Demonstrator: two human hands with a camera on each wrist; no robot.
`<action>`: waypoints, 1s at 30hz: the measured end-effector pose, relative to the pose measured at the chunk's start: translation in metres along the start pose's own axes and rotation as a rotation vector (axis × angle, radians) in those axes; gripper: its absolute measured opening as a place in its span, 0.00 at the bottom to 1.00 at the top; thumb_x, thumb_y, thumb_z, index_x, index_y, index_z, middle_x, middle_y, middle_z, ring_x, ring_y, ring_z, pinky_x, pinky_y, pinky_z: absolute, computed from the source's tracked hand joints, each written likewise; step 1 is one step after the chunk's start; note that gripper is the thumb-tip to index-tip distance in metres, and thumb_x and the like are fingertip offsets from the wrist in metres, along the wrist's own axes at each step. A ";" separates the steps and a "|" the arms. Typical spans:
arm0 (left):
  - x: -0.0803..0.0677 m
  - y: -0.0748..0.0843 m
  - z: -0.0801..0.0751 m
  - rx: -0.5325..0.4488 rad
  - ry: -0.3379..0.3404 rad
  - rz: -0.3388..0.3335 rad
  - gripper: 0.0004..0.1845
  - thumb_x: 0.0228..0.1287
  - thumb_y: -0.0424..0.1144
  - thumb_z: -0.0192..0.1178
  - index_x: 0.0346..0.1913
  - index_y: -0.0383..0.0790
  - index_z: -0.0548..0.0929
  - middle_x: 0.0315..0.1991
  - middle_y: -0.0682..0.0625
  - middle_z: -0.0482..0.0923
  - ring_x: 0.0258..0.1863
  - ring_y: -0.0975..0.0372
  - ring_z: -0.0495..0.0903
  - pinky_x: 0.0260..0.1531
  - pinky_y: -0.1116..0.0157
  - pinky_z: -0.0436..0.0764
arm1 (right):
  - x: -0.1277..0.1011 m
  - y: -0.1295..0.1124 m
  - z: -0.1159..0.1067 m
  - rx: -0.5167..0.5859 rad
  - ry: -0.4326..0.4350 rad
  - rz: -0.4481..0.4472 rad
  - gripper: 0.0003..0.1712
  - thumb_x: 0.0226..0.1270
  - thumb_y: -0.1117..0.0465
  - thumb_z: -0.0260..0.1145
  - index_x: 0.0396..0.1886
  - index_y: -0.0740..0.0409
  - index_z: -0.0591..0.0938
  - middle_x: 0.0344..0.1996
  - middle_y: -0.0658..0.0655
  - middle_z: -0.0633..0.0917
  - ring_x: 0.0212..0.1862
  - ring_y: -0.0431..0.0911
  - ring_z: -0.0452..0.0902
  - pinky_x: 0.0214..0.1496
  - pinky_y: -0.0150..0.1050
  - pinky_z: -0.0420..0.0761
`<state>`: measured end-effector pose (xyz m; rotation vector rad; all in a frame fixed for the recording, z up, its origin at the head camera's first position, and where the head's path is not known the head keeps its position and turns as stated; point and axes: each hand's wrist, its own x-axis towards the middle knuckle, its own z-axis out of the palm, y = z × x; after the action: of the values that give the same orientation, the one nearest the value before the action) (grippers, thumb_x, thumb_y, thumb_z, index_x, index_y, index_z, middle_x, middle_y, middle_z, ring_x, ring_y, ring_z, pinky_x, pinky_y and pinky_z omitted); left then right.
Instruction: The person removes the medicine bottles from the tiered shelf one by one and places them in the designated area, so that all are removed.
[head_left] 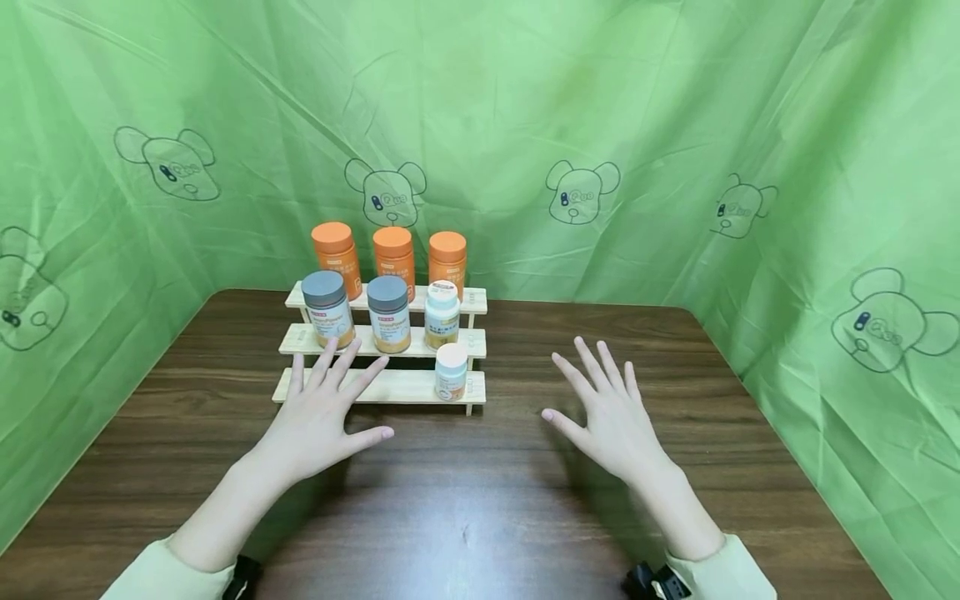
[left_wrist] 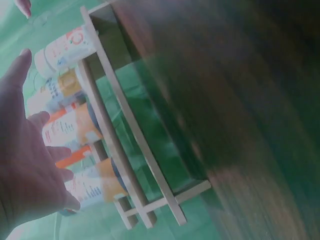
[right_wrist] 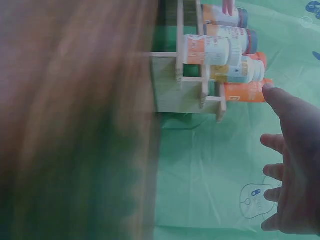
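Observation:
My left hand (head_left: 315, 421) hovers with fingers spread in front of the left part of a three-tier wooden rack (head_left: 397, 386), holding nothing. To the right of the rack, my right hand (head_left: 611, 417) is spread over the table, also holding nothing. Three orange bottles (head_left: 393, 254) stand on the top tier. On the middle tier are two grey-lidded jars (head_left: 390, 315) and a white-capped bottle (head_left: 442, 315) with a yellowish lower part. A small white bottle (head_left: 451, 372) occupies the right end of the bottom tier. In the left wrist view, my fingers overlap the jars.
The rack stands near the back of a dark wood-grain table (head_left: 465, 500). Green curtains (head_left: 495, 100) printed with bear-head outlines hang behind the table and along both sides. Each wrist carries a black strap with a device, partly cut off in the head view.

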<state>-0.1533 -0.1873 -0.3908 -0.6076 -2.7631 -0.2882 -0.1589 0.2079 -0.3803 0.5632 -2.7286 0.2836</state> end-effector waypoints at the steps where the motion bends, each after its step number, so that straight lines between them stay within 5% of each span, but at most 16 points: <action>1: 0.000 -0.002 -0.002 -0.003 0.000 -0.005 0.48 0.50 0.75 0.53 0.73 0.60 0.55 0.76 0.47 0.41 0.73 0.44 0.41 0.64 0.38 0.29 | 0.004 -0.001 -0.001 0.008 0.006 -0.009 0.43 0.60 0.29 0.53 0.73 0.34 0.56 0.75 0.48 0.46 0.75 0.52 0.35 0.67 0.66 0.44; 11: -0.005 -0.027 -0.020 -0.189 -0.020 0.025 0.46 0.55 0.63 0.61 0.74 0.62 0.51 0.75 0.50 0.46 0.73 0.46 0.42 0.65 0.40 0.30 | 0.054 -0.014 -0.019 0.066 0.081 -0.084 0.42 0.63 0.31 0.53 0.73 0.36 0.57 0.75 0.47 0.47 0.75 0.49 0.36 0.70 0.60 0.46; 23: -0.016 -0.066 -0.022 -0.412 -0.020 0.030 0.44 0.52 0.48 0.71 0.71 0.52 0.61 0.70 0.45 0.60 0.68 0.44 0.55 0.63 0.39 0.47 | 0.113 -0.025 -0.040 0.195 0.067 -0.125 0.40 0.65 0.34 0.53 0.74 0.36 0.54 0.74 0.45 0.49 0.75 0.46 0.38 0.70 0.58 0.50; 30: -0.028 -0.086 -0.020 -0.477 -0.106 -0.042 0.43 0.52 0.47 0.70 0.71 0.57 0.61 0.68 0.46 0.61 0.65 0.47 0.56 0.54 0.40 0.60 | 0.141 -0.031 -0.045 0.342 0.024 -0.149 0.39 0.66 0.39 0.57 0.73 0.36 0.56 0.74 0.44 0.51 0.75 0.43 0.41 0.71 0.55 0.50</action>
<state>-0.1614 -0.2791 -0.3923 -0.6890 -2.8180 -0.9681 -0.2547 0.1433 -0.2834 0.8418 -2.6112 0.7213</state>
